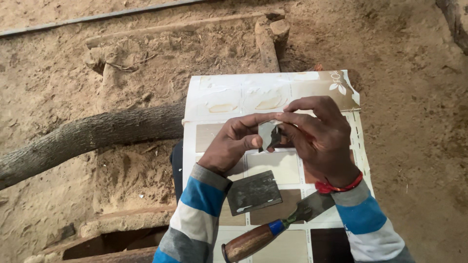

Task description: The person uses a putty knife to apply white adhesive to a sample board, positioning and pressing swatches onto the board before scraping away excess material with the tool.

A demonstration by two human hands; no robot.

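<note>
Grey-and-dark laminate chip (269, 135) sits pinched between both your hands, held just above the open sample book (273, 97). Your left hand (234, 143) has thumb & forefinger clamped on the chip's left edge; your right hand (319, 139) closes on its right side w/ fingertips, other fingers arched over the top. Chip looks ragged along its lower edge, partly hidden by your right fingers.

Sample book lies flat on sandy ground (414, 122), pages showing rows of glued swatches in beige, tan & dark brown; top row has bare patches w/ glue marks. One loose dark grey swatch (254, 192) lies tilted on the page, just below your left wrist, not touched by either hand. Chisel w/ wooden handle (273, 228) & blue band rests diagonally across the lower page, blade end passing under your right wrist, near the red thread band (339, 186) you wear.

Thick log (87, 136) lies on the sand to the left of the book, its end meeting the book's left edge. Both sleeves striped blue, white, grey.
</note>
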